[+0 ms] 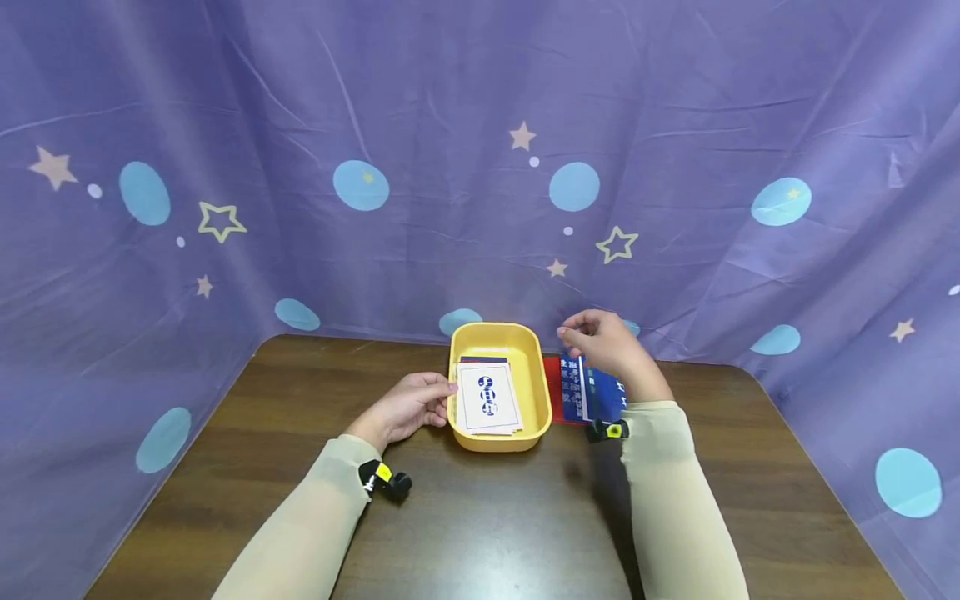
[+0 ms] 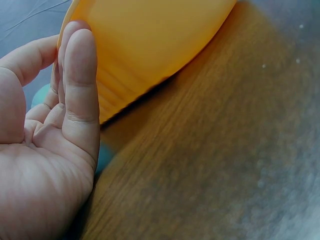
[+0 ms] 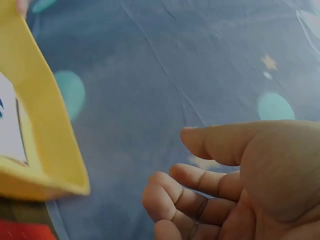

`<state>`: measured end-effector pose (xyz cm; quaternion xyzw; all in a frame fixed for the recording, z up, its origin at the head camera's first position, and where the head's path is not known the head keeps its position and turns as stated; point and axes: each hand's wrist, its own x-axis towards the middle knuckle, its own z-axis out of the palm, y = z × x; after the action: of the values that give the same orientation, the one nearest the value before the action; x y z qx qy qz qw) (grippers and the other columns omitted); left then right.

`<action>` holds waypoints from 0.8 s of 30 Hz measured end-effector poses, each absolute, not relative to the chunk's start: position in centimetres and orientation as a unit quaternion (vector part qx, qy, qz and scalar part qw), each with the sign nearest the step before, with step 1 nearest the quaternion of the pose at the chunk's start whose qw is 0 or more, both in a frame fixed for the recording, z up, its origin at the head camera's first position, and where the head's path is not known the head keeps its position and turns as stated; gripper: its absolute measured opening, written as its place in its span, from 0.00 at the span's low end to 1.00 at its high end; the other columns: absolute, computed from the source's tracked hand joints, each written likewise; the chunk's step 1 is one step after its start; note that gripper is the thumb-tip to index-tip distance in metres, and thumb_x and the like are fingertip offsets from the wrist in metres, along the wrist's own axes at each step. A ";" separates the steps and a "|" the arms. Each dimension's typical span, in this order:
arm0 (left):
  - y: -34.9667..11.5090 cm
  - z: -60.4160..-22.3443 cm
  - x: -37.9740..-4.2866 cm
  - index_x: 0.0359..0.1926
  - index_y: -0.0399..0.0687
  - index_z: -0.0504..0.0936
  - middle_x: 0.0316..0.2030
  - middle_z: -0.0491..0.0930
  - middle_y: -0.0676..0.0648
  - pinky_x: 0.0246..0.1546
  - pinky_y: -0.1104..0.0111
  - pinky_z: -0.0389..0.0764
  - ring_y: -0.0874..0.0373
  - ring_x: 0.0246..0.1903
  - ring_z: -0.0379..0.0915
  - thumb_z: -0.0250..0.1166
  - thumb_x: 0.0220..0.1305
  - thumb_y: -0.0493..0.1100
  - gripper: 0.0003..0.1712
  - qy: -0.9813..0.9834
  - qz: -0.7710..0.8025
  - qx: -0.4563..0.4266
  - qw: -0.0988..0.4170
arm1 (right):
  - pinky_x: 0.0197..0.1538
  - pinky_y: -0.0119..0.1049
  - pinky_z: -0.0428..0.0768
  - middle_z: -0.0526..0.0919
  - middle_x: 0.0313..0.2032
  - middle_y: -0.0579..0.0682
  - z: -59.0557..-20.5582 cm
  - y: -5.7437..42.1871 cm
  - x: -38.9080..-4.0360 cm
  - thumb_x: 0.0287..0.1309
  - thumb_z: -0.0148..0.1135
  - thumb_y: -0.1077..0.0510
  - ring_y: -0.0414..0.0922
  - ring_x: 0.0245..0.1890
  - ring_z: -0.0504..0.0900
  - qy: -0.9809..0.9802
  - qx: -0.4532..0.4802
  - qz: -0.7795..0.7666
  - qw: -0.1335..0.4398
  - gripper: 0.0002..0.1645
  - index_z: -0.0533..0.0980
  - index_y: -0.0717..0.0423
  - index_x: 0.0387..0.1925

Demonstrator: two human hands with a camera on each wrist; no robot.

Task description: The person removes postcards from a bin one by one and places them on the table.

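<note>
On the table [image 1: 510,517]: yellow tray [image 1: 501,445], likely light, stiff, best held by the rim | left hand [image 1: 412,407] pinching its left rim | right hand [image 1: 609,346] near red-blue print [image 1: 572,402], fingers loosely bent, gripping nothing | 1 white card [image 1: 489,398] topmost inside, probably bendy

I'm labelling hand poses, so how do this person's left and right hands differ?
The left hand pinches the rim of the yellow tray; the right hand holds nothing, its fingers loosely curled. The left hand touches the tray's side, while the right hand is raised off the table, apart from the tray. Both are bare and emerge from pale sleeves.
</note>
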<state>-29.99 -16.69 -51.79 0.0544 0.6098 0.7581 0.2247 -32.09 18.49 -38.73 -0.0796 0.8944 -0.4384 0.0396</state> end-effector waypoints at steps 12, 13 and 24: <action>-16.4 -51.4 -30.2 0.39 0.41 0.81 0.22 0.83 0.49 0.22 0.74 0.87 0.61 0.20 0.80 0.67 0.75 0.38 0.06 0.613 0.754 0.049 0.231 | 0.41 0.48 0.94 0.90 0.49 0.65 -40.1 11.6 -34.9 0.72 0.68 0.48 0.55 0.42 0.90 0.881 -0.089 -0.438 0.156 0.19 0.82 0.55 0.55; -16.4 -51.4 -30.2 0.38 0.41 0.81 0.22 0.83 0.49 0.22 0.74 0.87 0.61 0.20 0.80 0.66 0.75 0.39 0.06 0.614 0.753 0.050 0.231 | 0.41 0.47 0.94 0.90 0.50 0.65 -40.3 11.2 -35.1 0.72 0.68 0.48 0.55 0.43 0.91 0.880 -0.085 -0.437 0.164 0.19 0.82 0.56 0.55; -16.8 -51.9 -30.2 0.38 0.42 0.81 0.21 0.83 0.50 0.21 0.74 0.87 0.62 0.19 0.80 0.66 0.75 0.39 0.06 0.610 0.758 0.053 0.225 | 0.42 0.47 0.94 0.91 0.43 0.66 -41.4 7.5 -37.4 0.69 0.71 0.49 0.56 0.39 0.90 0.912 -0.090 -0.328 0.229 0.22 0.83 0.63 0.50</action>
<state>-30.23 -16.76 -51.92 0.0531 0.6105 0.7575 0.2250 -37.42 7.54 -41.40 -0.0896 0.9122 -0.3279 0.2289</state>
